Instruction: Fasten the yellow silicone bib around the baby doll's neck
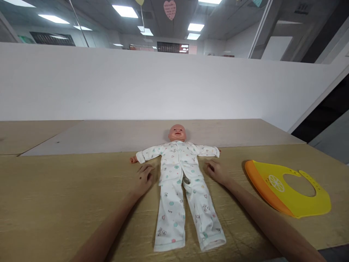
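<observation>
A baby doll lies on its back on the table, arms spread out, its head at the far end. It wears a white printed shirt and matching trousers, the legs stretched towards me. My left hand rests on the table beside the doll's waist, its fingers curled in and nothing seen in them. On the other side, below the doll's sleeve, my right hand also lies with curled fingers, holding nothing that shows. Both hands appear just apart from the clothes.
A yellow bib with an orange pocket lies flat on the wooden table, to the right of my right forearm. Behind the table's grey back strip stands a white wall with glass above it.
</observation>
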`<state>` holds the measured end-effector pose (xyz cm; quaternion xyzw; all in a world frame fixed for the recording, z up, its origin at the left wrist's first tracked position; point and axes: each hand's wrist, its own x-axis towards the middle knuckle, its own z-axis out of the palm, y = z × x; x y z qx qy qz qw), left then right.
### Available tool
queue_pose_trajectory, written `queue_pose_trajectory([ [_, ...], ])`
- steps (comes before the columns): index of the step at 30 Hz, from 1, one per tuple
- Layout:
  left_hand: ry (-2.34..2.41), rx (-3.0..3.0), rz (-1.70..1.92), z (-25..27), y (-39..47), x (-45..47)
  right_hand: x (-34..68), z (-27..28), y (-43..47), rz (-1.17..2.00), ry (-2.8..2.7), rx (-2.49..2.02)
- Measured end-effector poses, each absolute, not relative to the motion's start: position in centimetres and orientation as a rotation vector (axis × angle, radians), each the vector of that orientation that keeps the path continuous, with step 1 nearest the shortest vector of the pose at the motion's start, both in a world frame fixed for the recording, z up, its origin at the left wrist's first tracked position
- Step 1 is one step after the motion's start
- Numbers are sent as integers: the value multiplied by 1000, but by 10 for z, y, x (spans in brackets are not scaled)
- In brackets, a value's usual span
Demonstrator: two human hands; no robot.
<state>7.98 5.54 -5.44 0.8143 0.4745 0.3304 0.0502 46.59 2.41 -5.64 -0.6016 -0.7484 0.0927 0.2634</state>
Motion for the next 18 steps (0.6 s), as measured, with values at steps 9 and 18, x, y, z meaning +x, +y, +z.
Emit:
queue_pose_trajectory([
  [9, 1424, 2379, 881, -58, 59, 71, 468, -55, 24, 161, -2113, -1636],
  [18, 1384, 2443, 938, -62, 59, 74, 467, -53, 23, 182, -2108, -1648],
])
